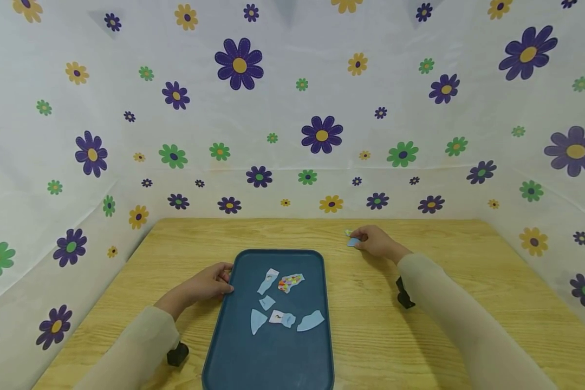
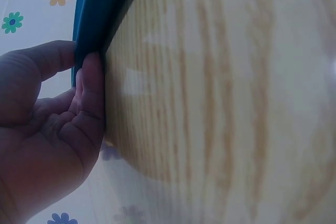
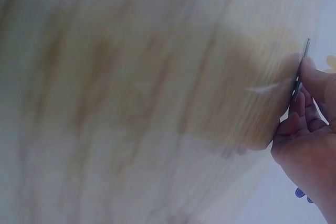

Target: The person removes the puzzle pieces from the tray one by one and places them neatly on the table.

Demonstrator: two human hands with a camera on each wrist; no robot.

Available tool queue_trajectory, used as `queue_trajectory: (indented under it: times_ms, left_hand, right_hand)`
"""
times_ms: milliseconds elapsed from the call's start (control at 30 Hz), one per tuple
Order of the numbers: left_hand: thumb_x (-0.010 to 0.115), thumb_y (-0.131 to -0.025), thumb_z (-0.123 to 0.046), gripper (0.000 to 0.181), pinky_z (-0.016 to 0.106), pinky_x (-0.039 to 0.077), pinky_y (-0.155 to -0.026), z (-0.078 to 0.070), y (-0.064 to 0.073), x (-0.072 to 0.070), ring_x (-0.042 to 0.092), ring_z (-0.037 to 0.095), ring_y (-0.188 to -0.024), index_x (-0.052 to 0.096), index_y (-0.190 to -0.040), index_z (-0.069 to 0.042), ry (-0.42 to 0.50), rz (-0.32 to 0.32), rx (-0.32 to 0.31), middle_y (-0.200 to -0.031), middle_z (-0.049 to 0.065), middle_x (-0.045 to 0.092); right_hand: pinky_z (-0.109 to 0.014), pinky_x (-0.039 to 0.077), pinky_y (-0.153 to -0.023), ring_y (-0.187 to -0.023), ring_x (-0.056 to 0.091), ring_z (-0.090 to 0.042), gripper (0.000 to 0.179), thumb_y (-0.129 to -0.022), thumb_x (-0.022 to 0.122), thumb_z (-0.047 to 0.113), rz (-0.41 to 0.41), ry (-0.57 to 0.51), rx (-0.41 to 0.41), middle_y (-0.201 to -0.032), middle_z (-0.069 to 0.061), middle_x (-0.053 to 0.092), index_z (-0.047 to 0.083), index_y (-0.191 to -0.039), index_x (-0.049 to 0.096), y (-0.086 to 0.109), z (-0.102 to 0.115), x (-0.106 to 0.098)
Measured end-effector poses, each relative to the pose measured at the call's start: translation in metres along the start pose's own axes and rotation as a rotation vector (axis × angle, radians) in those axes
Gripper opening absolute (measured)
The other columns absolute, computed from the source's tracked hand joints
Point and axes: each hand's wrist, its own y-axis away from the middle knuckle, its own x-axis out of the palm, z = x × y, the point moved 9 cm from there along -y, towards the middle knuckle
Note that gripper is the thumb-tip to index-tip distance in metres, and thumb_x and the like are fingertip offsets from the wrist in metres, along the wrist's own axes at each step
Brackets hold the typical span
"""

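The left hand [image 1: 206, 286] holds the dark blue tray [image 1: 268, 360] by its left rim, thumb and fingers pinching the edge; in the left wrist view the thumb is on one side of the rim and the curled fingers on the other. The tray lies on the wood-grained table [image 1: 370, 336] with its long sides running away from the person.

Beyond the tray's far right corner, near the table's back edge, the right hand [image 1: 377, 242] pinches a light blue piece [image 1: 353, 242] between thumb and fingers; the right wrist view shows that piece edge-on, as a thin dark strip. Just beside it is a small pale scrap [image 1: 348, 232] with a touch of yellow — whether the fingertips touch it, one cannot tell.

Six flat, irregular pieces lie apart on the tray: a long pale blue strip [image 1: 267, 281], a multicoloured piece [image 1: 290, 282] to its right, a small blue piece [image 1: 267, 303] below them, then a row of three — a fan-shaped piece [image 1: 258, 320], a white-and-blue piece [image 1: 282, 318] with a dark mark, and a curved blue piece [image 1: 311, 321] near the right rim.
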Motion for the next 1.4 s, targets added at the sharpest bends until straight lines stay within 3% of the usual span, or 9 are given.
queue_trajectory:
  times_ms: [1067, 1400]
  left_hand:
    - [0.063, -0.088, 0.002, 0.059, 0.035, 0.048, -0.069, 0.002, 0.0, 0.0, 0.05, 0.024, -0.084, 0.037, -0.14, 0.009, 0.0, -0.007, -0.016, -0.099, 0.013, 0.047]
    - [0.063, -0.088, 0.003, 0.06, 0.034, 0.049, -0.07, -0.002, 0.001, 0.001, 0.05, 0.024, -0.085, 0.035, -0.14, 0.011, 0.015, 0.004, -0.005, -0.098, 0.014, 0.047]
  right_hand:
    - [-0.047, 0.042, -0.095, -0.107, 0.052, -0.035, 0.032, -0.094, 0.061, 0.002, 0.009, -0.063, 0.028, -0.117, -0.021, 0.057, -0.006, -0.125, 0.059, 0.004, 0.006, -0.002]
    - [-0.038, 0.048, -0.084, -0.103, 0.055, -0.03, 0.033, -0.095, 0.061, 0.005, 0.023, -0.132, -0.035, -0.115, -0.019, 0.06, -0.004, -0.126, 0.06, 0.008, 0.028, 0.003]
